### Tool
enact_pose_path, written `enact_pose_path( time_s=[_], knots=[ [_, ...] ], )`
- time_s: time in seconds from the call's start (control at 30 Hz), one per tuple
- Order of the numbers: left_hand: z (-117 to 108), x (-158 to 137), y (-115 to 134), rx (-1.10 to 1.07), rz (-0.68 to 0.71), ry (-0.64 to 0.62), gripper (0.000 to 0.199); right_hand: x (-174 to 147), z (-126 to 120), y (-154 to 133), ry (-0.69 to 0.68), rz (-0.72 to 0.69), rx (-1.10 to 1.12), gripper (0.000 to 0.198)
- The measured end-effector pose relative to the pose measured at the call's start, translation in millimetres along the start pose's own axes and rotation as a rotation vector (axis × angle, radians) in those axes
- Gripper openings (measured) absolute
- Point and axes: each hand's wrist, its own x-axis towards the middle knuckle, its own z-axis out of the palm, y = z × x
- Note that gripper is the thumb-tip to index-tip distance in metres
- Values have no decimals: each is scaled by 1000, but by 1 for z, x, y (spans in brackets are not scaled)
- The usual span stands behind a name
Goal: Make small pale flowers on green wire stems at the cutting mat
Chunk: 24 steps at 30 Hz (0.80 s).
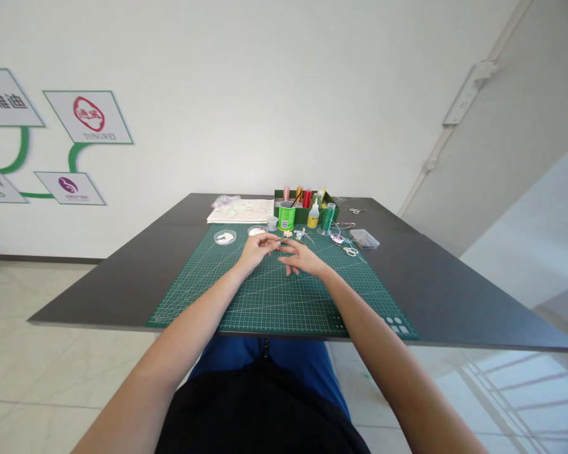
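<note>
Over the green cutting mat (265,293), my left hand (259,249) is closed in a pinch. A small bit of green shows at its fingertips, too small to make out. My right hand (303,258) is beside it, its fingers stretched and apart, the index finger reaching close to the left fingertips. Just beyond the hands is a small pink flower-like piece (288,234); whether it lies on the mat or is held, I cannot tell. Farther right lies a small cluster of pale pieces with thin stems (303,234). A clear dish (258,231) with white pieces sits behind my left hand.
A second dish (225,237) is at left. Behind stand a green can (286,216), a glue bottle (313,215), a green thread spool (329,216) and a dark green box (278,195) of spools. White-handled scissors (351,251) and a clear plastic case (365,239) lie right.
</note>
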Motion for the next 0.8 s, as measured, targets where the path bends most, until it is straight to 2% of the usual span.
enact_pose_path(
  time_s=[0.23,0.53,0.8],
  knots=[
    [2,0,2,-40,-22,24,36,0,3,0,-19,-10,63,65],
    [0,2,-2,-102,-37,92,34,-4,-2,-9,65,-36,-13,51],
    [-1,2,1,-129,-73,126,34,-6,-5,-12,98,-84,8,55]
  ],
)
